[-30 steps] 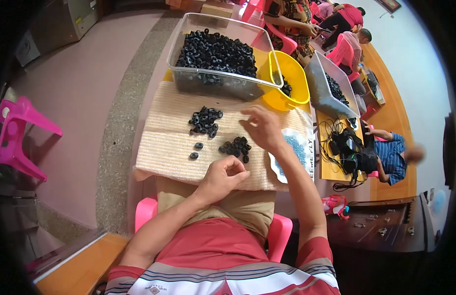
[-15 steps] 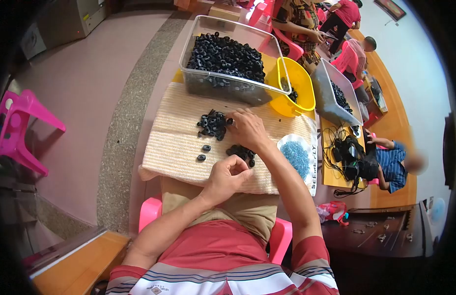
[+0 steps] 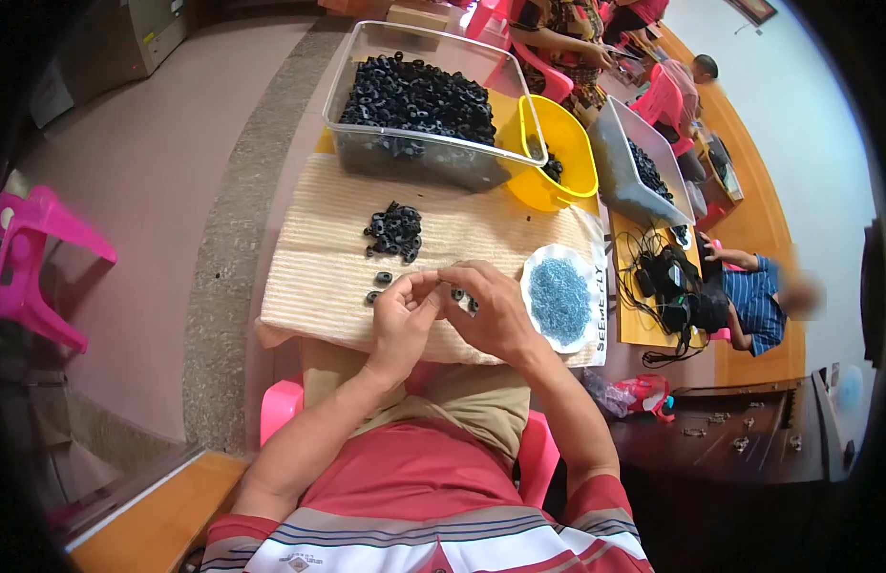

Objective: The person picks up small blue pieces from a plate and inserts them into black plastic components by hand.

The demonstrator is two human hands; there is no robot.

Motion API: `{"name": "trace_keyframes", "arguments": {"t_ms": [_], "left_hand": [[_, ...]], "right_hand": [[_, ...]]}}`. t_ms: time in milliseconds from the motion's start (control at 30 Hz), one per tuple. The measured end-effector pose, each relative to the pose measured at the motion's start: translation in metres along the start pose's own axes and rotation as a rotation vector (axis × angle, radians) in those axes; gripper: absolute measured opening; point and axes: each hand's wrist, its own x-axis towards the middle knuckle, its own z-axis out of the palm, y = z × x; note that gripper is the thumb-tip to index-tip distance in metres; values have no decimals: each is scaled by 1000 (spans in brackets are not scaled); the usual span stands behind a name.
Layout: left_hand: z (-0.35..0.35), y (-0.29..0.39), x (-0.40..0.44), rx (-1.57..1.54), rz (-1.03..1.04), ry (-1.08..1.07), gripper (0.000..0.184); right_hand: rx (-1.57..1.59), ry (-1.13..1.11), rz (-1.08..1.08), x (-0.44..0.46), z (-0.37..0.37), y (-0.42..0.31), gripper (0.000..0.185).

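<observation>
Pressing in close now, left hand (image 3: 401, 325) to right hand (image 3: 491, 307), with fingers curled and tips together, but too hidden to tell whether pinching anything. Lying between ten and eleven o'clock from those fingertips, nearer to the left hand: the pile of black pieces (image 3: 393, 231), on the striped towel (image 3: 319, 229). Sitting at three o'clock from the right hand, the dish (image 3: 565, 349) of blue beads (image 3: 559, 298).
</observation>
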Motion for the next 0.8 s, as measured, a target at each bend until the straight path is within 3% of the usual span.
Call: {"name": "trace_keyframes", "arguments": {"t_ms": [167,500,800], "left_hand": [[-1,1,-2,-1,-63,-31,22],[6,-2,-7,59,-33,-56,20],[7,-5,-9,95,-38,-88,20]], "right_hand": [[-37,-4,47,-18,-7,-9,32],[-628,-41,242,-50,-77,40,35],[-580,-162,290,-57,-84,61,34]]}}
